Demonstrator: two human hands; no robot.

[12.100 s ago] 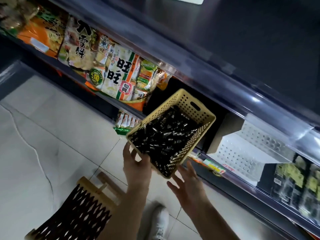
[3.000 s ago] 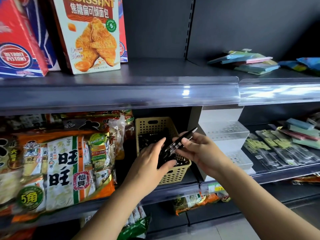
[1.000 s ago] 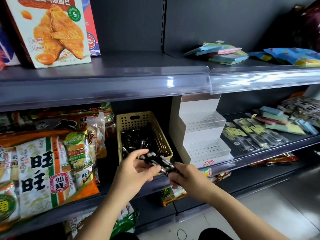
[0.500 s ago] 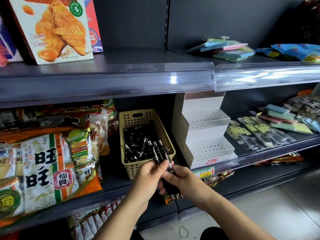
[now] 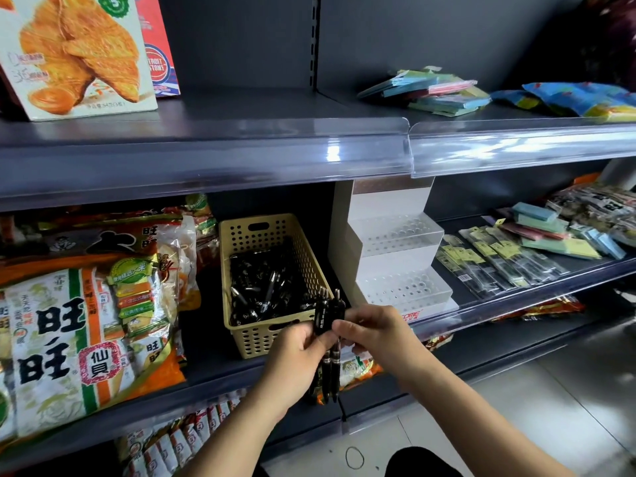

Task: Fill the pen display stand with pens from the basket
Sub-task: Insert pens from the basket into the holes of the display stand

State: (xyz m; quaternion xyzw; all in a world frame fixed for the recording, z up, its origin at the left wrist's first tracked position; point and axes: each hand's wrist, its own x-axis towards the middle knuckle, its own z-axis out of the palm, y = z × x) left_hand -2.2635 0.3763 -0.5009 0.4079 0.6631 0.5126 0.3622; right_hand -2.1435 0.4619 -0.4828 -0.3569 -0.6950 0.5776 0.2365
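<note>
Shop shelving of dark metal fills the view, and the work happens at the middle shelf [image 5: 220,370].

A small bundle of black pens [image 5: 328,333] is held upright in front of the shelf edge, tips up, clicker ends hanging below the hands. Left hand [image 5: 298,356] and right hand [image 5: 375,333] are both closed around the middle of the bundle, fingers pinching from either side, as if squaring the pens up.

These pens look light, stiff and smooth, likely slippery in a bunch, so a firm pinch at mid-barrel suits carrying. To load one, I would judge it best held near the upper barrel, leaving the lower end free to drop into a hole.

Just behind the hands sits a yellow perforated basket [image 5: 247,339] holding many more black pens. Beside it on the right stands the white stepped stand [image 5: 395,256], its rows of holes showing no pens yet.

Snack bags [image 5: 86,325] lie left of the basket, and packaged stationery [image 5: 499,266] lies right of the stand.
</note>
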